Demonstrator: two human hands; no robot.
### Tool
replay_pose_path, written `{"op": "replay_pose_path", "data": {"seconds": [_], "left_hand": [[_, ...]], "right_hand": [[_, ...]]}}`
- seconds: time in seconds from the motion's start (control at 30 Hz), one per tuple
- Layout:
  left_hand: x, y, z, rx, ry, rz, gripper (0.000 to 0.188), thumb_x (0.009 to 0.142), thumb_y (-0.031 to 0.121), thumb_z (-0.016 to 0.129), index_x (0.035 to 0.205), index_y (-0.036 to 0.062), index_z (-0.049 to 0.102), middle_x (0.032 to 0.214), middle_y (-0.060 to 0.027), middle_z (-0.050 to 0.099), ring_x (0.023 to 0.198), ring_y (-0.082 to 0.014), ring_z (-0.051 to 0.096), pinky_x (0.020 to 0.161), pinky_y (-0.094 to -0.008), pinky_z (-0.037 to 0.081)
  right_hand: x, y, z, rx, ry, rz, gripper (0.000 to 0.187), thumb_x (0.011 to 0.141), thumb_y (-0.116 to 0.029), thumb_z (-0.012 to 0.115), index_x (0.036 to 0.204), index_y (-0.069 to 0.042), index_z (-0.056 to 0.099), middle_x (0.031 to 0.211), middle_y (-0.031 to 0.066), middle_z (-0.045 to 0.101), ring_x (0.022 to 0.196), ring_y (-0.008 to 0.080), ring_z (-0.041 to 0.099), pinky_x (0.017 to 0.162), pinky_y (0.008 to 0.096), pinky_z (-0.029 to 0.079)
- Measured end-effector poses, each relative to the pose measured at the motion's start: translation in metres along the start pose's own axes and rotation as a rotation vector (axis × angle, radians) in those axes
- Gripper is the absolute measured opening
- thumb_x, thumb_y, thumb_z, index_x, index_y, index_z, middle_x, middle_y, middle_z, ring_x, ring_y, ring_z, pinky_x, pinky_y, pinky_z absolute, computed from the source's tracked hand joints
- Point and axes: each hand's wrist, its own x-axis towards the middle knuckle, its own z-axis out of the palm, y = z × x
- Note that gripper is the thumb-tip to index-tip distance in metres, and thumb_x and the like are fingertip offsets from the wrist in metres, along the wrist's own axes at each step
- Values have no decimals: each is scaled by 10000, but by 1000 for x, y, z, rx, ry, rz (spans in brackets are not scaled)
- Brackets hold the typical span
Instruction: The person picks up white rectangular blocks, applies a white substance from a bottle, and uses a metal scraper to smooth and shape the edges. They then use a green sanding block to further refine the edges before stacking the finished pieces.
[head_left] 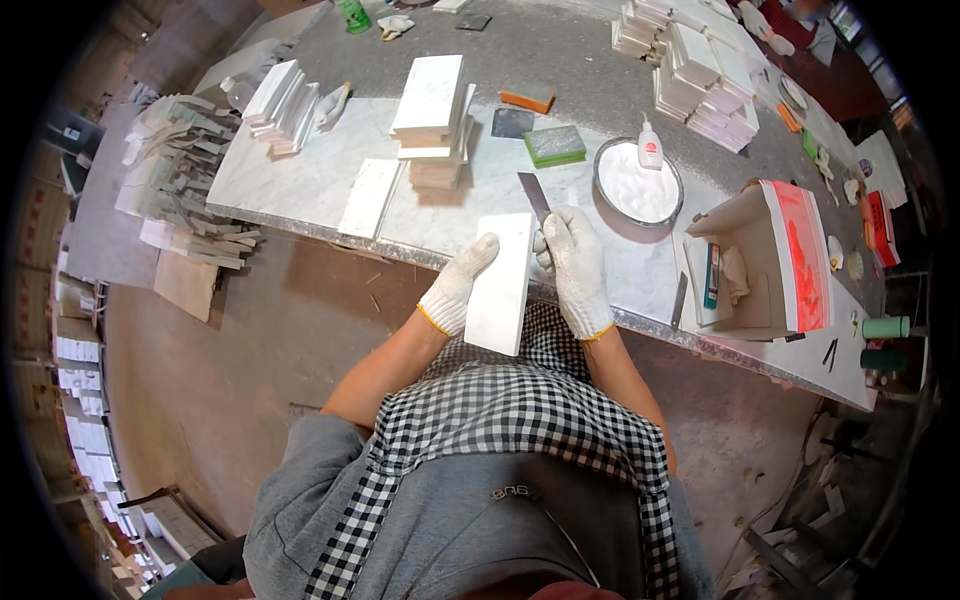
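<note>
"Two grips to record. Findings?"
"Left hand clasps a white slab at frame centre; right hand, beside it, grips a dark flat blade."
"Nearby?"
"Bowl of white powder, right of centre."

Left hand with fingers hidden behind the white slab, green bottle cut off above

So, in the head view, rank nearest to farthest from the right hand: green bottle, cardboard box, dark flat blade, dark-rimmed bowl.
1. Dark flat blade: in the right hand.
2. Dark-rimmed bowl: just beyond, rightward.
3. Cardboard box: farther right.
4. Green bottle: far left.
</note>
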Motion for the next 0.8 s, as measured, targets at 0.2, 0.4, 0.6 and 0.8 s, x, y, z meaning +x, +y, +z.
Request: {"op": "replay_pose_path", "data": {"seconds": [0.2, 0.4, 0.6, 0.8], "left_hand": [[-1, 0, -2, 14, -25, -50, 625, 991, 415, 662, 1423, -10, 508, 1242, -148, 677, 1050, -212, 692, 889, -348, 606], [0, -6, -8, 42, 117, -52, 575, 999, 417, 649, 1381, 0, 545, 1154, -134, 705, 944, -205, 713, 780, -332, 626], [-1, -6, -5, 39, 82, -41, 539, 1006, 396, 644, 1364, 3, 558, 1159, -128, 704, 967, -197, 701, 821, -344, 617], [-2, -14, -19, -38, 59, -64, 491, 1017, 370, 634, 1345, 10, 575, 1150, -117, 706, 973, -195, 698, 837, -344, 612]], "right_hand": [[-1, -1, -1, -5, -1, -25, 240, 1066, -257, 561, 1125, -31, 615, 799, -8, 593, 677, 37, 499, 612, 202, 434], [-2, 8, -4, 16, -38, -20, 217, 1058, -243, 561, 1069, -33, 617, 754, -22, 569, 655, 39, 477, 600, 213, 410], [-7, 9, -4, -83, -36, -101, 197, 1051, -213, 551, 1006, -26, 596, 721, -26, 545, 643, 53, 465, 599, 239, 409], [-16, 11, -5, -129, -41, -74, 202, 1050, -210, 549, 983, -27, 601, 713, -26, 542, 643, 57, 471, 605, 246, 417]]}}
